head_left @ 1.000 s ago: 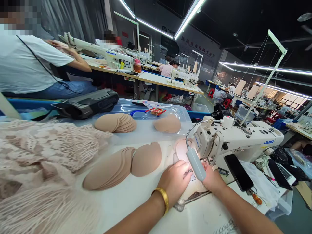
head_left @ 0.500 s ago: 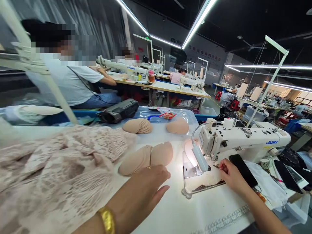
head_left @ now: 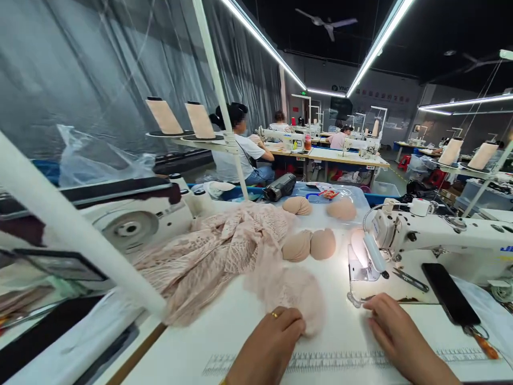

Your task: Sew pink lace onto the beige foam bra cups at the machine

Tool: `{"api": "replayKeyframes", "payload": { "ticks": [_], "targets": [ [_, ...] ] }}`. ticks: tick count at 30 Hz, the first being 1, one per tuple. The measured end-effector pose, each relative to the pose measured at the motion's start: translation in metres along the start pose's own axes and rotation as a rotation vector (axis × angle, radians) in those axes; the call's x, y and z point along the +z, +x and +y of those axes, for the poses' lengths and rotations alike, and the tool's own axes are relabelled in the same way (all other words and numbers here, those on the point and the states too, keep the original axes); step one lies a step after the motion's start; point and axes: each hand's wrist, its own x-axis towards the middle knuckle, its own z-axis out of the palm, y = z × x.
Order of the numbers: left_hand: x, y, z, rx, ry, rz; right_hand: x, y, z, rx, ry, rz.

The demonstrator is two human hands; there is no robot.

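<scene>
My left hand, with a ring on one finger, has its fingers closed over the near edge of a sheer pink lace piece. The lace trails back to a larger heap of lace fabric on the left. My right hand hovers at the near edge of the sewing machine bed, thumb and forefinger apart, with nothing seen in it. Thread snips lie on the machine bed beyond it. Stacked beige bra cups and a single cup sit behind the lace; a pale cup rests beside the needle area.
The white sewing machine stands on the right with a lit lamp. A black phone lies beside the snips. A ruler strip runs along the table front. A thread-stand pole crosses the left side. A co-worker sits beyond.
The view has swung left. My left hand has come nearer and now grips the lace piece. My right hand has left the snips and drawn back toward the table front.
</scene>
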Motion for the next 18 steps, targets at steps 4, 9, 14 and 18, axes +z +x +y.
{"api": "replayKeyframes", "payload": {
  "ticks": [4, 9, 14, 18],
  "targets": [
    [0.01, 0.004, 0.024, 0.212, -0.226, 0.132, 0.005, 0.01, -0.022, -0.094, -0.025, -0.024],
    [0.006, 0.01, 0.034, 0.235, -0.418, 0.202, 0.006, 0.017, -0.018, -0.1, 0.114, -0.006],
    [-0.003, 0.018, 0.038, -0.097, -0.72, 0.148, 0.003, 0.022, -0.023, 0.063, 0.372, -0.005],
    [-0.004, 0.029, 0.044, -0.557, -1.07, 0.217, 0.002, 0.028, -0.034, 0.258, 0.613, 0.019]
  ]
}}
